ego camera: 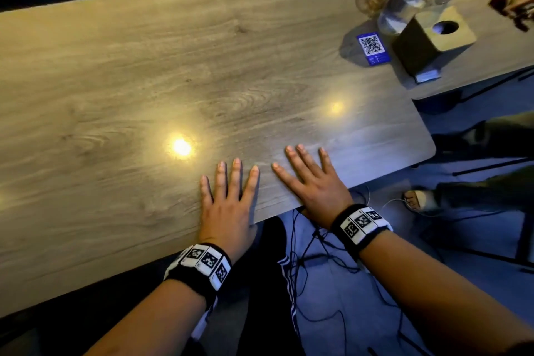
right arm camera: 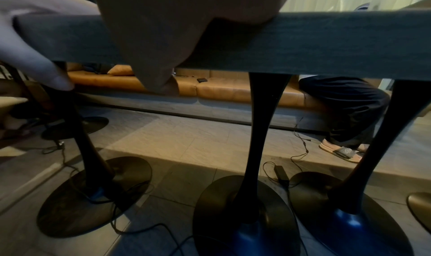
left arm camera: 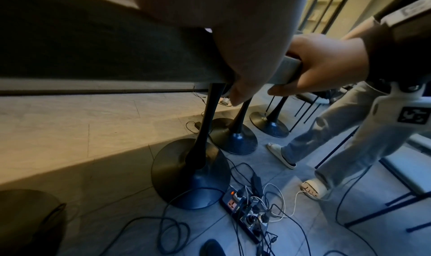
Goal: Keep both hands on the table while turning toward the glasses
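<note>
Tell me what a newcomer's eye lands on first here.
Both hands lie on the near edge of the wooden table: the left hand and right hand have fingers spread on top, thumbs hooked beneath. A bright light reflection glows just left of them, and a blue QR card sits far right.

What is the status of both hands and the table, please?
Left hand and right hand: fingers flat on the table, thumbs hooked under its near edge. QR card and block at the far right. Cables on the floor below.
</note>
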`<control>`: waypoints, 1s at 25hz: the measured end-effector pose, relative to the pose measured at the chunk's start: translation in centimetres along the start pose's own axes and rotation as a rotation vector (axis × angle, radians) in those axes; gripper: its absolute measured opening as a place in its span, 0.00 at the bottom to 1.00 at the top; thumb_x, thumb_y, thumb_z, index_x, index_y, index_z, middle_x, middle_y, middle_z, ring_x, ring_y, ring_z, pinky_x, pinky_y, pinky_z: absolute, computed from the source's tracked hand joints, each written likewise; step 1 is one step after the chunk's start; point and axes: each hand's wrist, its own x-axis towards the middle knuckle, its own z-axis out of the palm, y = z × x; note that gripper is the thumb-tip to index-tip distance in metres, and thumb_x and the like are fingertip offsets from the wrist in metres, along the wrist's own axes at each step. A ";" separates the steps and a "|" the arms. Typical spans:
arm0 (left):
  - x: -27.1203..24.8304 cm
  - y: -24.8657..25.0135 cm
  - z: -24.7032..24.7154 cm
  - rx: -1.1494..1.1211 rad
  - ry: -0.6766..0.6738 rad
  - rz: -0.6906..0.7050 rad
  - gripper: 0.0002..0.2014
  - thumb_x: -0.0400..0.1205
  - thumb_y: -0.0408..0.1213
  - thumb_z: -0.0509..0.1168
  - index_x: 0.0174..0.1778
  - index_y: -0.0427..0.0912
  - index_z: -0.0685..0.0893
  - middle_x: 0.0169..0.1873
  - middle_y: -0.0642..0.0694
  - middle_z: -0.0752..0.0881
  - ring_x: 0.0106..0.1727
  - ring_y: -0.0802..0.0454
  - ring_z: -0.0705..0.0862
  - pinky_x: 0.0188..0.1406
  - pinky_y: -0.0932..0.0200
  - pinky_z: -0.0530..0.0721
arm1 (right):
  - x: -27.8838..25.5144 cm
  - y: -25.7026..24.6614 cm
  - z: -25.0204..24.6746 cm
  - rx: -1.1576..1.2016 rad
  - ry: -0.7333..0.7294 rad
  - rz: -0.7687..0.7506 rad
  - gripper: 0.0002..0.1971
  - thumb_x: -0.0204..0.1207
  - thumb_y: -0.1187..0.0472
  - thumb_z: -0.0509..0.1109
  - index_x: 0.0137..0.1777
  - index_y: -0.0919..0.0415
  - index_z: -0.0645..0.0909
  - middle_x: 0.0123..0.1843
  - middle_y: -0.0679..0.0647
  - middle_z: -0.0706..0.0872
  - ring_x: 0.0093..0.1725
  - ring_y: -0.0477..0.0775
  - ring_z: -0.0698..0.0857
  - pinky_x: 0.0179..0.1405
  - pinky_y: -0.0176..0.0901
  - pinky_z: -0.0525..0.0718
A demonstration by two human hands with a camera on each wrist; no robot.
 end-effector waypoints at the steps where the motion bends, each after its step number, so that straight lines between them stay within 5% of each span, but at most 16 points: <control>1: -0.1 -0.3 0.2 0.005 -0.003 0.015 0.57 0.71 0.61 0.68 0.90 0.53 0.39 0.92 0.39 0.44 0.91 0.32 0.39 0.86 0.23 0.40 | 0.1 -0.1 0.0 0.009 0.000 -0.001 0.55 0.69 0.62 0.77 0.94 0.51 0.49 0.94 0.67 0.51 0.92 0.70 0.51 0.83 0.84 0.56; 6: -1.3 -2.0 0.4 0.050 -0.043 0.076 0.61 0.63 0.60 0.77 0.91 0.53 0.53 0.91 0.40 0.58 0.91 0.33 0.52 0.84 0.21 0.54 | -0.2 -0.6 0.0 0.006 0.001 0.003 0.55 0.69 0.61 0.76 0.94 0.50 0.50 0.94 0.65 0.52 0.92 0.68 0.51 0.82 0.87 0.54; 9: -0.7 -2.7 0.1 0.050 -0.043 0.146 0.51 0.68 0.65 0.62 0.90 0.54 0.59 0.90 0.40 0.62 0.90 0.31 0.57 0.81 0.20 0.56 | 0.2 -0.2 -0.2 -0.012 0.005 0.016 0.57 0.66 0.59 0.77 0.94 0.49 0.51 0.94 0.64 0.53 0.92 0.67 0.53 0.82 0.87 0.56; 11: -0.7 -2.9 0.1 0.051 -0.048 0.169 0.46 0.70 0.63 0.51 0.89 0.53 0.62 0.89 0.40 0.65 0.89 0.29 0.59 0.80 0.21 0.55 | 0.2 -0.3 -0.1 0.012 0.022 0.021 0.50 0.69 0.60 0.68 0.93 0.49 0.53 0.94 0.64 0.54 0.92 0.67 0.53 0.81 0.87 0.57; 16: -0.2 -3.1 0.1 0.044 -0.063 0.190 0.46 0.70 0.63 0.50 0.88 0.53 0.65 0.87 0.40 0.68 0.87 0.29 0.62 0.79 0.21 0.57 | 0.5 -0.2 -0.4 0.061 0.011 0.037 0.44 0.71 0.60 0.56 0.92 0.50 0.59 0.93 0.64 0.56 0.92 0.67 0.55 0.81 0.88 0.58; 18: 0.2 -3.4 0.1 0.044 -0.040 0.198 0.46 0.70 0.64 0.54 0.88 0.53 0.65 0.88 0.40 0.68 0.87 0.29 0.62 0.79 0.21 0.57 | 0.9 0.0 -0.4 0.074 0.016 0.039 0.43 0.72 0.58 0.55 0.92 0.50 0.59 0.93 0.63 0.56 0.92 0.66 0.55 0.80 0.88 0.59; 21: 0.9 -3.8 0.0 0.055 -0.042 0.211 0.55 0.64 0.64 0.73 0.89 0.53 0.62 0.88 0.40 0.66 0.88 0.29 0.61 0.80 0.21 0.56 | 1.6 0.4 -0.4 0.059 0.027 0.030 0.43 0.73 0.59 0.55 0.93 0.50 0.57 0.93 0.63 0.55 0.92 0.65 0.54 0.81 0.87 0.60; 25: 1.6 -4.2 -0.1 0.060 -0.030 0.199 0.59 0.62 0.62 0.78 0.89 0.54 0.60 0.89 0.40 0.64 0.89 0.29 0.58 0.81 0.20 0.56 | 2.4 0.8 -0.1 0.045 0.046 0.032 0.44 0.74 0.63 0.61 0.93 0.49 0.55 0.94 0.62 0.55 0.93 0.64 0.53 0.81 0.87 0.59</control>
